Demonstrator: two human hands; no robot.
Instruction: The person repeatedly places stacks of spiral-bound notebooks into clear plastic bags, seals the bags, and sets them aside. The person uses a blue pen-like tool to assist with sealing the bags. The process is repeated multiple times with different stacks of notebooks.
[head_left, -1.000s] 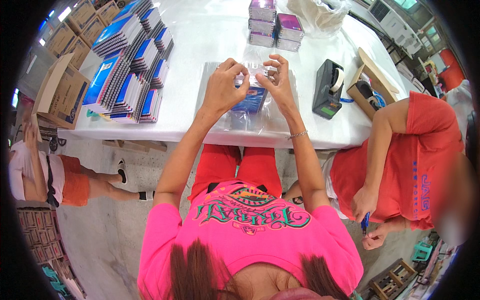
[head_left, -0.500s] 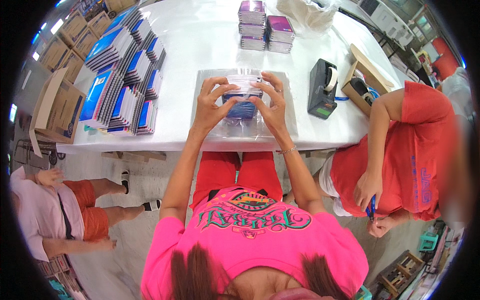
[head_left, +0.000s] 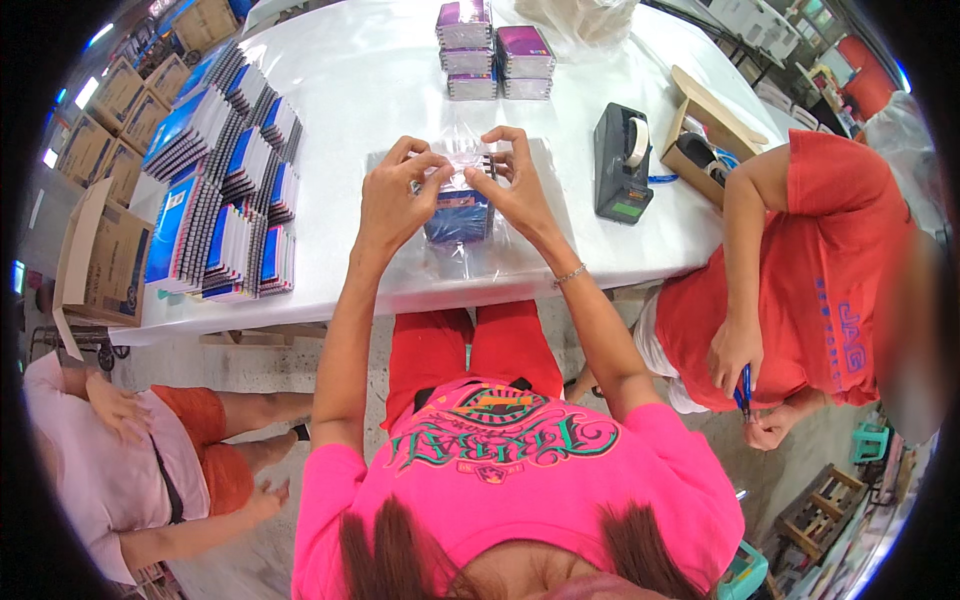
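A small stack of blue-covered notebooks (head_left: 458, 222) lies in front of me on the table, with clear plastic wrap (head_left: 466, 162) drawn over its far part. My left hand (head_left: 398, 200) is closed at the stack's left side, thumb and fingertips pinching the plastic. From the right, my right hand (head_left: 520, 190) pinches the same film, its thumb close to my left thumb. A dark spiral binding shows beside the right fingers. Beneath the stack a flat clear plastic sheet (head_left: 545, 215) is spread. My fingers hide part of the notebooks' top.
Rows of blue spiral notebooks (head_left: 205, 190) stand stacked at left, near cardboard boxes (head_left: 115, 255). Purple notebook stacks (head_left: 525, 65) sit at the far side. A tape dispenser (head_left: 622, 165) and an open carton (head_left: 700, 140) lie right. A co-worker in red (head_left: 780, 270) holds blue-handled scissors (head_left: 743, 390).
My thumbs have come inward and the fingertips now gather film over the stack. The view has shifted slightly. A person at the left has moved an arm and leg.
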